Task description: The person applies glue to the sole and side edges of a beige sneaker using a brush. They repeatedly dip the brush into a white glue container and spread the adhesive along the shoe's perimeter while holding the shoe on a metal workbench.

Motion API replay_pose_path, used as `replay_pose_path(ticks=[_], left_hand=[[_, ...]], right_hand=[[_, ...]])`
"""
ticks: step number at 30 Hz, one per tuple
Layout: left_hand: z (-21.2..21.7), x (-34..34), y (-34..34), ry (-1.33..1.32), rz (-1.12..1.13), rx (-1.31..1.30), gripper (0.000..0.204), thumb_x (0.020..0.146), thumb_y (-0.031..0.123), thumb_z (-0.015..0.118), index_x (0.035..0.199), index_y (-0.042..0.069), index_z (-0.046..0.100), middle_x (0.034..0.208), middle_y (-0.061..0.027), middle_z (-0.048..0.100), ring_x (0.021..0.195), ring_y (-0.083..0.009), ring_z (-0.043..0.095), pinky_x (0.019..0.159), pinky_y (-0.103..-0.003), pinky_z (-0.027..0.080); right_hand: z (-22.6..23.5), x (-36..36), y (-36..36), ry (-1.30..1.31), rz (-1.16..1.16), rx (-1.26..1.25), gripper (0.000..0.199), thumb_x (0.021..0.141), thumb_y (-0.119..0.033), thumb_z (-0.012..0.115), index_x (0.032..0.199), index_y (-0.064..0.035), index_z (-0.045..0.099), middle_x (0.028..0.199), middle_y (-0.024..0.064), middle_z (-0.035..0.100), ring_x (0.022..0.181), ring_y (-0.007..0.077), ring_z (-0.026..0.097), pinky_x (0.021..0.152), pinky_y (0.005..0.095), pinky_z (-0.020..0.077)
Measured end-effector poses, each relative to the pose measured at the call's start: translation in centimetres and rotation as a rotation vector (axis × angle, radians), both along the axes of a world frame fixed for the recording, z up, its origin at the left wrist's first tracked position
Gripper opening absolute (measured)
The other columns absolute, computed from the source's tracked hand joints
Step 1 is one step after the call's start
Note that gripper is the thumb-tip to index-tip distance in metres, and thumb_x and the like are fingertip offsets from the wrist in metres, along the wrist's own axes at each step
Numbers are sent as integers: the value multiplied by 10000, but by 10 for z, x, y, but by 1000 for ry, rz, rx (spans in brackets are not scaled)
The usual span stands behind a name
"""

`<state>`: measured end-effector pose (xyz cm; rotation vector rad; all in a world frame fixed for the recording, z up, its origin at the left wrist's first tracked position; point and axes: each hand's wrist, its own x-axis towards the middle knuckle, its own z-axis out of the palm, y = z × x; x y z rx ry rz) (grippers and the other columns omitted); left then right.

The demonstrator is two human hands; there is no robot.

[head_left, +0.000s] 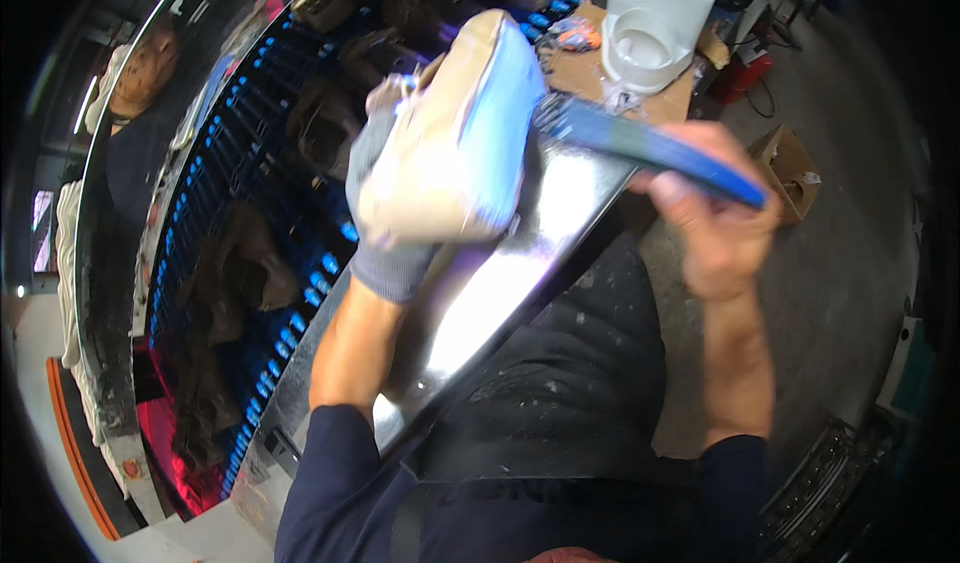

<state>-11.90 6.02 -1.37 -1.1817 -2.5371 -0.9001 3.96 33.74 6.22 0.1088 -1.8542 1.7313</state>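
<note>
The right hand (720, 228), bare, is closed around the handle of a blue brush (655, 150), out over the person's right side. The brush slants up toward the left, its bristle end right at the edge of the piece; both hand and brush are blurred, and from here I can't tell whether the bristles touch. The left hand (365, 163) wears a grey glove and has hold of the piece (430, 163) from its left side and from behind, so most of the fingers are hidden from me.

That piece is beige, rounded and shoe-like, held tilted in the air in front of the person, above a shiny metal tray (475, 303). Its right side shows pale and bluish, with a line dividing it from the beige.

Left of the tray stretches a conveyor (290, 335), its many small parts glinting blue, with brown pieces (250, 263) lying along it in dim light. Beyond the brush stands a white container (660, 3) with a round cup at its front, on brown cardboard (675, 103). An open carton (790, 168) sits on the floor (830, 273) past the right hand. The person wears a black apron (555, 373), flecked with pale specks, over dark sleeves (335, 463).
</note>
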Motion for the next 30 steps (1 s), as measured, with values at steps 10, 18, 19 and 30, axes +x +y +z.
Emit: replay_pose_path(ticks=[10,18,19,30], left_hand=[[-54,42,-19,-456,63,-70,812,883,315,804,1525,-26,443,1431,-188,624,1296,-341,644,1168,-426,485],[-69,40,-7,-561,50,-38,787,913,323,750,1546,-22,434,1459,-204,610,1306,-350,645,1165,-441,497],[-72,44,-11,-580,58,-25,785,916,324,744,1549,-21,432,1462,-205,608,1307,-351,645,1165,-443,499],[-62,11,0,-1112,30,609,755,958,334,670,1577,-16,419,1500,-227,589,1321,-364,646,1161,-464,516]], right_hand=[[-31,-48,-9,-61,-202,-393,179,993,-145,755,1016,29,789,895,91,786,766,114,706,668,263,550],[-49,0,-72,352,-355,578,333,926,-112,698,1222,25,764,1208,204,765,1057,366,766,940,442,620],[-47,12,-83,408,-216,544,304,979,-148,690,1219,24,763,1194,191,766,1055,355,768,938,436,630],[-18,23,-54,118,87,83,229,876,-20,802,1087,57,755,1025,184,768,882,270,746,810,344,584]])
